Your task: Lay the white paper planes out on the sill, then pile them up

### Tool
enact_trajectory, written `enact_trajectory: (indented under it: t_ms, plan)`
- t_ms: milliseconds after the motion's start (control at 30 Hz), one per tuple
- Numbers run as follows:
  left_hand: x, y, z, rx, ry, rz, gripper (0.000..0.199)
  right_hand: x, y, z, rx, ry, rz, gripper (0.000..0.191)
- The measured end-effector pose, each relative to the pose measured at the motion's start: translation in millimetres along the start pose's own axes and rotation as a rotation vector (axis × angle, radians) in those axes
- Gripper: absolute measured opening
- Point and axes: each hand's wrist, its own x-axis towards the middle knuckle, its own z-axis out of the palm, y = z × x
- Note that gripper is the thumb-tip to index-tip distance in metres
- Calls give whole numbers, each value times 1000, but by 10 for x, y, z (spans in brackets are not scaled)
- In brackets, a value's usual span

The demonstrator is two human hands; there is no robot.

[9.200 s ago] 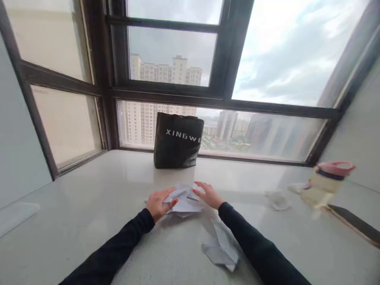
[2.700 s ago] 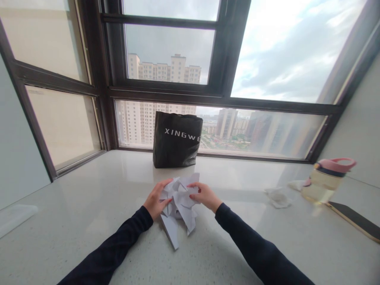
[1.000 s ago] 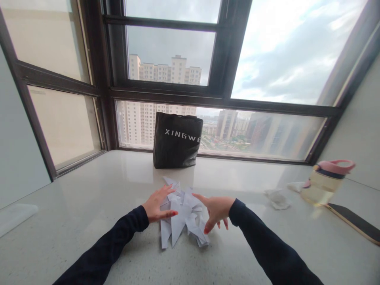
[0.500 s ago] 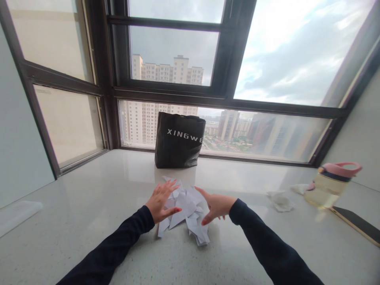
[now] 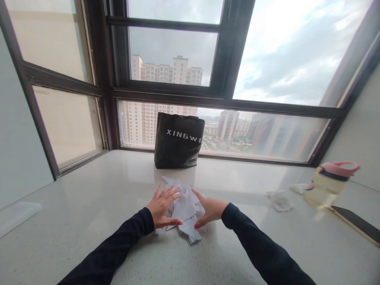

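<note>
A loose heap of white paper scraps [image 5: 185, 206] lies on the pale speckled countertop [image 5: 160, 261]. My left hand [image 5: 162, 208] rests at the heap's left side, fingers spread over the papers and thumb pointing inward. Against the right side is my right hand [image 5: 210, 209], its thumb and index finger apart and curved around the edge of the heap; its other fingers are mostly hidden. Between the two hands, several folded and flat pieces overlap, and some stick out toward me.
Behind the papers a black bag [image 5: 179, 142] stands upright by the window. To the right are crumpled tissues [image 5: 280, 200], a bottle with a pink lid [image 5: 328, 186] and a phone [image 5: 358, 223]. A whitish flat object [image 5: 18, 215] lies at the far left.
My right hand has moved left, and the right side of the paper heap has shifted inward with it. The heap is narrower. My left hand has spread its fingers a little more.
</note>
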Motion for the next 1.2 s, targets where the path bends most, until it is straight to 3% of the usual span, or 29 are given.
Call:
enact_trajectory:
  t_ms: [133,267,400,500,667,800,933,1200]
  plan:
    - [57,278,-15,-55,36,174,45,93,125,-8,187,99,-129,97]
    - [69,528,39,-76,67,287,30,192,183,29,264,156,-93,73]
    - [47,581,114,-30,48,286,25,254,175,83,199,247,3,61]
    - [25,544,146,2,6,207,40,274,166,99,169,298,34,53]
    - [5,531,151,4,-28,146,67,277,144,125,145,321,35,54]
    - [12,576,174,-31,-65,238,50,299,148,160,109,347,19,58]
    - [25,605,220,-66,-103,300,37,354,209,195,47,394,100,61]
    - [38,497,149,-33,-57,129,15,375,257,227,29,392,96,50]
